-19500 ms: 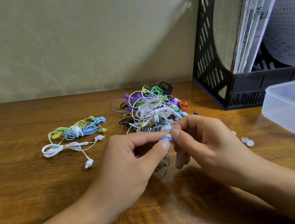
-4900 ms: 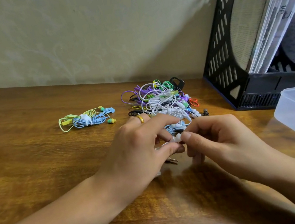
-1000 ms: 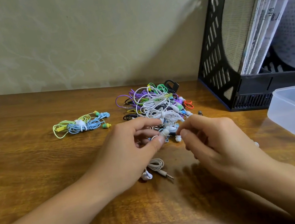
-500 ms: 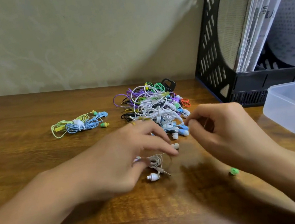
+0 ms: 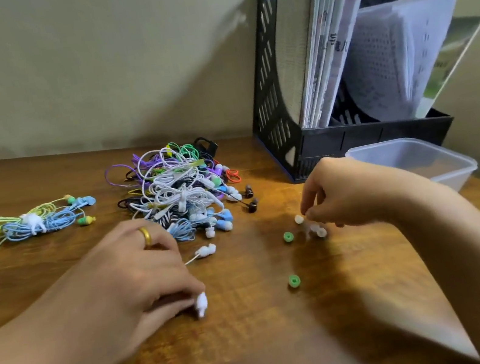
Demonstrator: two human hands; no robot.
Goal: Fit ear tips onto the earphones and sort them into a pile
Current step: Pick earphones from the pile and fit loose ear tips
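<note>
My left hand (image 5: pixel 131 281) lies low on the wooden table and pinches a white earbud (image 5: pixel 202 304) at its fingertips; the other white bud (image 5: pixel 206 250) of that pair lies just beyond my knuckles. My right hand (image 5: pixel 347 195) hovers further right and pinches a small white ear tip (image 5: pixel 299 219) above a few more white tips (image 5: pixel 316 231). Two green ear tips (image 5: pixel 288 236) (image 5: pixel 294 280) lie loose between my hands. A tangled heap of many-coloured earphones (image 5: pixel 179 192) sits behind my left hand. A smaller pile of blue and yellow-green earphones (image 5: pixel 31 222) lies at far left.
A clear plastic container (image 5: pixel 415 163) stands at right behind my right wrist. A black file rack (image 5: pixel 276 85) with papers stands against the wall at back right. Two dark earbuds (image 5: pixel 250 199) lie at the heap's right edge.
My hands have parted. The left went down to the table with the white earbud; the right swung out to the loose tips and took up a white one. A second green tip shows.
</note>
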